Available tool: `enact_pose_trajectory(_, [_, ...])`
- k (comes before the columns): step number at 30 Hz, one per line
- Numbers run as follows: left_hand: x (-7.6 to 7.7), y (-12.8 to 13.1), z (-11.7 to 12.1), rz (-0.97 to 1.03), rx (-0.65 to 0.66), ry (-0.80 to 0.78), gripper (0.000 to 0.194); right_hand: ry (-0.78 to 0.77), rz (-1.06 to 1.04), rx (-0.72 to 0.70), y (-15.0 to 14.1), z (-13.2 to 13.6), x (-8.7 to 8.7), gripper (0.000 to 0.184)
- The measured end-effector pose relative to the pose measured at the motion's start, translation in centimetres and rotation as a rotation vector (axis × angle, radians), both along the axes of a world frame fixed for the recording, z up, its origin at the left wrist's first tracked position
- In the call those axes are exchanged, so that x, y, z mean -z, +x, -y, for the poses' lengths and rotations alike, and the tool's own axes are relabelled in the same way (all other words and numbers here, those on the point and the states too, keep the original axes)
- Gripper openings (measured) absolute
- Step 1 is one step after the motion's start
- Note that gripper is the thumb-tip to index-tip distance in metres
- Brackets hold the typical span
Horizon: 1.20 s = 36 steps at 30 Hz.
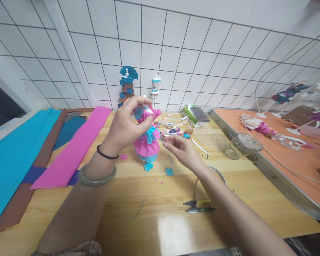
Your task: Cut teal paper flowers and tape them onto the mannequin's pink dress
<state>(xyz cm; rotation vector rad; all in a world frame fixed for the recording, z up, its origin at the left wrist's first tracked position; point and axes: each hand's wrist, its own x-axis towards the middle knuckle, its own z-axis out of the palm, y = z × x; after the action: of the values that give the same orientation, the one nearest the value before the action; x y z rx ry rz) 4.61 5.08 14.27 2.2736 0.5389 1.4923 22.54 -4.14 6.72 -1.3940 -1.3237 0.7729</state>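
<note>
A small mannequin [147, 146] stands upright on the wooden table, dressed in pink and blue crepe paper with paper flowers. My left hand [129, 119] is closed around its upper part, thumb and fingers at the pink paper near the shoulders. To the right of the skirt is my right hand [180, 147], its thumb and fingertips pinched together, apart from the dress. Whatever is between those fingertips is too small to make out. A blue paper flower [148, 167] lies at the foot of the mannequin, and another blue flower [169, 171] lies nearer me.
Pink crepe paper [74, 149] and blue crepe paper [18, 153] lie at left. Behind stand a brown-and-blue dressed mannequin [128, 87] and a white one [156, 85]. Scissors [198, 207] lie near my right forearm. A clear jar [240, 144] is by the orange table [282, 160].
</note>
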Motion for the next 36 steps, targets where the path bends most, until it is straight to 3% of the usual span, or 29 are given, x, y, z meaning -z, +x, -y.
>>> enact_pose_trajectory(3, [0.1, 0.0, -0.1, -0.008, 0.003, 0.003, 0.025, -0.181, 0.277, 0.000, 2.2, 1.7, 2.8, 0.020])
enact_pose_trajectory(6, [0.2, 0.1, -0.1, -0.015, 0.016, 0.002, 0.025, -0.331, 0.368, 0.010, 2.6, 3.2, 4.7, 0.017])
enact_pose_trajectory(13, [0.2, 0.1, -0.1, -0.017, -0.002, 0.024, 0.026, -0.341, 0.460, 0.009, 0.2, 4.5, 5.5, 0.038])
enact_pose_trajectory(17, [0.2, 0.0, -0.1, -0.024, -0.001, 0.022, 0.026, -0.228, 0.278, 0.009, 0.7, 4.6, 4.0, 0.035])
enact_pose_trajectory(24, [0.2, 0.1, 0.1, -0.025, 0.015, 0.014, 0.025, 0.166, -0.148, 0.041, -0.3, 3.6, -2.9, 0.020])
enact_pose_trajectory(27, [0.2, 0.0, 0.2, -0.033, 0.012, 0.012, 0.026, 0.270, -0.299, -0.059, -1.7, 2.3, -5.1, 0.017])
enact_pose_trajectory(31, [0.1, -0.1, 0.1, -0.036, 0.033, 0.010, 0.025, 0.367, -0.344, -0.131, -3.3, 0.3, -6.3, 0.013])
enact_pose_trajectory(36, [0.0, -0.2, 0.0, -0.045, 0.035, -0.001, 0.026, 0.435, -0.293, -0.075, -3.9, -1.6, -5.9, 0.008])
